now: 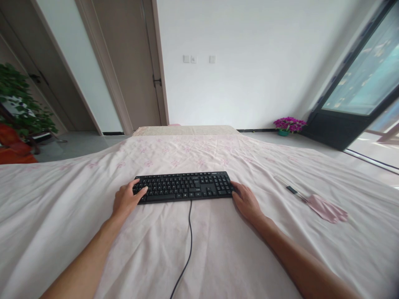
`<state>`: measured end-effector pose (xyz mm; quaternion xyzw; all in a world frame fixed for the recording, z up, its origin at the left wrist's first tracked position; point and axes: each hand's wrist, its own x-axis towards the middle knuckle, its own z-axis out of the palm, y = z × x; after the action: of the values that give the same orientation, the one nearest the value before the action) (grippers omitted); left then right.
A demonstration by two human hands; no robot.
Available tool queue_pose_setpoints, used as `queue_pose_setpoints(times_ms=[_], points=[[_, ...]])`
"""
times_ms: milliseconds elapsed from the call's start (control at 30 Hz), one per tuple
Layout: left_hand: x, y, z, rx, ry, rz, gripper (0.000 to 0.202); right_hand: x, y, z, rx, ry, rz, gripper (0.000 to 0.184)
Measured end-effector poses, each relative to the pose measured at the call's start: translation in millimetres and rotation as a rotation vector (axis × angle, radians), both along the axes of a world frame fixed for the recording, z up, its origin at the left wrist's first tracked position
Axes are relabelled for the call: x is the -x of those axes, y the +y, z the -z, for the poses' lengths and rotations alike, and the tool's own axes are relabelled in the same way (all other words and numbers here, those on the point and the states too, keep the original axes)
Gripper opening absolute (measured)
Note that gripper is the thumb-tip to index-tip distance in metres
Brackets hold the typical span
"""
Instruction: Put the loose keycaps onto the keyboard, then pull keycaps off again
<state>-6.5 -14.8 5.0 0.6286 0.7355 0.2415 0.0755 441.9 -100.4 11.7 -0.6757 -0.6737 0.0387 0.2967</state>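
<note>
Both ends of the black full-size computer keyboard [183, 187], mid-frame, are held: the left hand [125, 197] pinches one, thumb on top; the right hand [247, 201] clasps the other, fingers partly hidden.

One keyboard [171, 187], one cable [191, 236], two hands [126, 198] — three wall plates [186, 59], two brown doors [124, 54], one flowerpot [283, 133]

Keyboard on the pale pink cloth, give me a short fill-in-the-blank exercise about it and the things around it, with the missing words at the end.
1. Between the left hand and the right hand is a ____-coloured keyboard.
2. Its number pad is at the end touched by the ____ hand.
3. In all, ____ white plates show on the wall.

Missing words: black; right; three.
</note>
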Motion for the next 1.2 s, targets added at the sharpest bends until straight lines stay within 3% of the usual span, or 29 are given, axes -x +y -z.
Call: queue_pose_setpoints(times_ms=[400,633,800,1033,1200], points=[[7,-3,-3.8,-0.059,-0.189,0.052,0.05,1,-3,-4.6,0.007,-0.02,-0.021,0.044],[11,-2,-0.9,-0.083,-0.173,0.081,0.047,-4,-2,-5.9,0.02,-0.027,-0.023,0.042],[10,-5,-3.4,-0.077,-0.157,0.07,0.045,-15,-3,-10.1,0.044,-0.086,0.052,0.042],[7,-7,-7.9,-0.061,-0.213,0.041,0.044,-46,-1,-6.1,0.082,-0.319,0.274,0.044],[6,-6,-10.8,-0.07,-0.284,0.027,0.041,-53,5,2.1,0.11,-0.365,0.235,0.043]])
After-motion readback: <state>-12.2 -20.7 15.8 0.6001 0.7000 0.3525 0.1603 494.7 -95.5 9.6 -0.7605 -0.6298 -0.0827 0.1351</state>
